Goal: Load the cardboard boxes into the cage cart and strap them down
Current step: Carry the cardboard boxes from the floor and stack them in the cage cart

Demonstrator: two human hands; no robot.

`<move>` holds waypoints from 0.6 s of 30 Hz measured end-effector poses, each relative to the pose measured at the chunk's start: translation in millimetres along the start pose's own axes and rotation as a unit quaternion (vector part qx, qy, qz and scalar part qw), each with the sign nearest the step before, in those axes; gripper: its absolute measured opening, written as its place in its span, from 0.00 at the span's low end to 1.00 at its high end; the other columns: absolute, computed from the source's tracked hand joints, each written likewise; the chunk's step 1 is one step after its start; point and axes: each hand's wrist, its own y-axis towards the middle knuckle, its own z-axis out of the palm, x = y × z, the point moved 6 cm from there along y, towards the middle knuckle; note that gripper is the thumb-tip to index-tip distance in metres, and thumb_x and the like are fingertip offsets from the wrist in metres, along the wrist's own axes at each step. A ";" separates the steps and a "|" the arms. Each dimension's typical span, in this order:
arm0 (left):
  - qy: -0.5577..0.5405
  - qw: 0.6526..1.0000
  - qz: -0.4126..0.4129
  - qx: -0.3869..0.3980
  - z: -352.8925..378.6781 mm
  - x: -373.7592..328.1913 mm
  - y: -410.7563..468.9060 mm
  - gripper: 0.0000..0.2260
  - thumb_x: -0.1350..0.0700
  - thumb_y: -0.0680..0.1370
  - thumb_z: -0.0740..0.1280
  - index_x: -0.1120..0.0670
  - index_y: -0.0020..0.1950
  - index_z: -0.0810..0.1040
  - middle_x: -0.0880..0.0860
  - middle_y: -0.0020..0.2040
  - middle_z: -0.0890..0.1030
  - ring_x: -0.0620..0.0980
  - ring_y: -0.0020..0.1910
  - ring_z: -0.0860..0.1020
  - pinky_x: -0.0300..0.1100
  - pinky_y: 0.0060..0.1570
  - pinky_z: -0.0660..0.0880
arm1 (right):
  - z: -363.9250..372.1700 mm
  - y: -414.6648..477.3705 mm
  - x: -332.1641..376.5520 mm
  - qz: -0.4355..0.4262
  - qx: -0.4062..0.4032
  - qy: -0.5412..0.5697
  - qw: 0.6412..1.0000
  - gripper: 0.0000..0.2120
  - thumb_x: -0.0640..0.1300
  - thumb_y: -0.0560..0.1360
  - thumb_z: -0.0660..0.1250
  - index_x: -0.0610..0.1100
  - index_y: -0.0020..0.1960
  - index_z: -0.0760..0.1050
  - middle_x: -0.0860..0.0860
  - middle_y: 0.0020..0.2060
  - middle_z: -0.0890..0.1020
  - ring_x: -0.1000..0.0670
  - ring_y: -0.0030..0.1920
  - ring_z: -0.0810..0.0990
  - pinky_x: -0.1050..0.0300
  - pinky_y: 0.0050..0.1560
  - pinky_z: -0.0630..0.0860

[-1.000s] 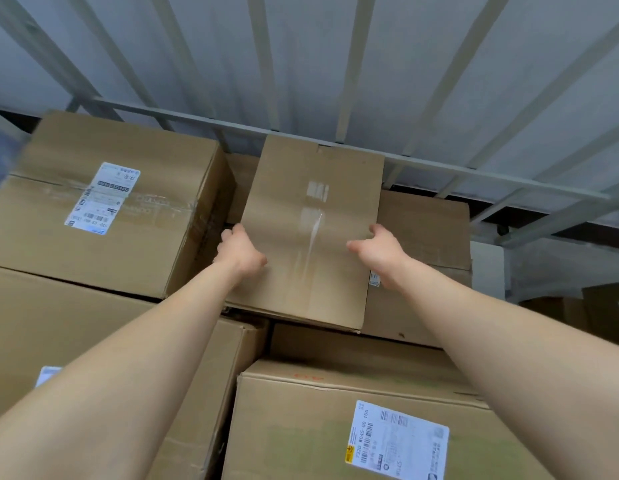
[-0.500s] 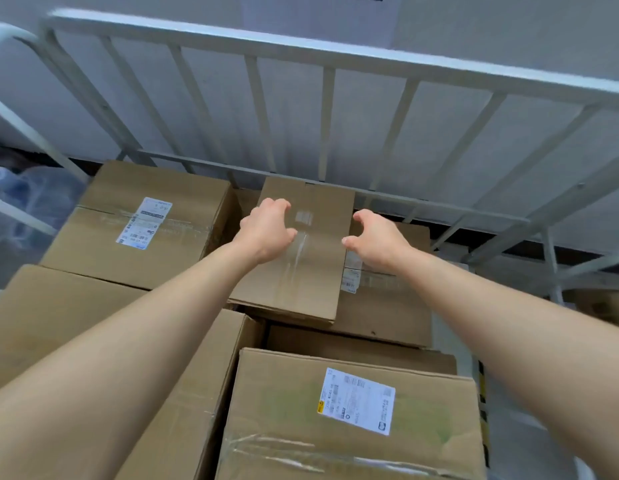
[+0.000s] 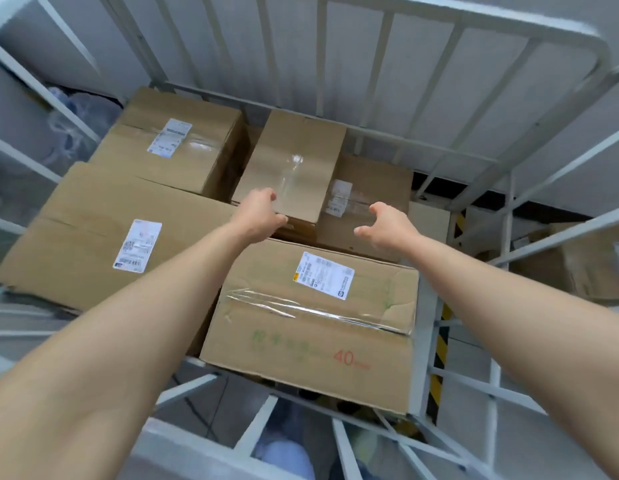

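Note:
A small plain cardboard box [image 3: 290, 164] lies on top of the stack at the back of the white cage cart [image 3: 474, 20]. My left hand [image 3: 257, 216] hovers over the box's near left corner with loosely curled fingers and holds nothing. Just right of the box is my right hand [image 3: 387, 223], apart from it, fingers loosely curled and empty. Around the small box sit a labelled box at the back left [image 3: 169, 147], a wide flat box on the left [image 3: 93, 230], a lower box on the right [image 3: 373, 188] and a taped box marked "40" in front [image 3: 311, 317].
The cart's barred walls rise at the back and on both sides. Clear plastic bags [image 3: 69, 112] lie outside the left wall. More cardboard boxes [image 3: 585, 268] stand outside on the right, by a yellow-and-black striped post [image 3: 439, 341]. The floor shows through the bars near me.
Both hands have let go of the small box and drawn back toward me. The box now rests on the stack, and my view has pulled back and tilted down.

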 end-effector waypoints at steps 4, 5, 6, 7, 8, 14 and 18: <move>-0.023 0.993 -0.102 0.047 53.0 61.6 -33.9 0.28 0.53 0.76 0.70 0.61 0.72 0.66 0.60 0.69 0.70 0.58 0.67 0.71 0.47 0.64 0.69 | 41.8 -17.6 -54.2 0.064 0.029 0.012 0.997 0.30 0.50 0.77 0.67 0.40 0.73 0.61 0.42 0.69 0.70 0.41 0.68 0.69 0.47 0.66 0.69; -0.035 0.990 -0.128 0.055 65.2 75.8 -39.9 0.29 0.53 0.76 0.70 0.62 0.72 0.65 0.60 0.70 0.69 0.58 0.68 0.70 0.47 0.65 0.68 | 51.9 -19.9 -65.7 0.079 0.035 0.019 0.996 0.29 0.50 0.77 0.67 0.39 0.72 0.62 0.42 0.69 0.70 0.41 0.68 0.70 0.47 0.65 0.69; -0.049 0.985 -0.154 0.059 76.5 89.6 -45.0 0.30 0.53 0.76 0.70 0.63 0.72 0.64 0.60 0.71 0.68 0.59 0.68 0.70 0.48 0.66 0.67 | 61.9 -23.0 -76.4 0.096 0.042 0.025 0.994 0.29 0.49 0.77 0.67 0.38 0.72 0.62 0.41 0.68 0.71 0.40 0.67 0.70 0.48 0.65 0.69; -0.055 0.981 -0.177 0.058 86.8 102.4 -48.4 0.30 0.53 0.75 0.71 0.64 0.72 0.65 0.61 0.70 0.68 0.60 0.67 0.70 0.48 0.65 0.68 | 72.1 -24.5 -87.1 0.109 0.046 0.032 0.992 0.29 0.49 0.76 0.68 0.37 0.71 0.63 0.40 0.67 0.72 0.40 0.66 0.71 0.48 0.64 0.70; -0.051 0.978 -0.195 0.057 95.3 114.5 -50.1 0.30 0.52 0.75 0.72 0.64 0.71 0.66 0.62 0.70 0.68 0.61 0.67 0.70 0.49 0.65 0.68 | 81.6 -25.7 -97.8 0.124 0.050 0.039 0.990 0.29 0.49 0.76 0.69 0.37 0.70 0.64 0.40 0.65 0.73 0.40 0.65 0.72 0.48 0.64 0.71; -0.001 0.954 -0.290 0.077 125.7 175.0 -46.4 0.38 0.47 0.73 0.73 0.61 0.74 0.57 0.62 0.73 0.60 0.63 0.71 0.63 0.56 0.69 0.63 | 150.0 -5.9 -172.7 0.208 0.034 0.091 0.973 0.36 0.55 0.68 0.73 0.40 0.69 0.66 0.41 0.67 0.71 0.39 0.65 0.72 0.42 0.65 0.71; -0.022 0.950 -0.299 0.087 137.8 188.3 -27.2 0.42 0.47 0.72 0.73 0.61 0.75 0.53 0.63 0.73 0.61 0.62 0.70 0.65 0.56 0.69 0.63 | 154.9 -18.4 -169.3 0.270 0.005 0.097 0.958 0.44 0.56 0.71 0.71 0.36 0.75 0.54 0.40 0.71 0.63 0.37 0.68 0.67 0.44 0.68 0.67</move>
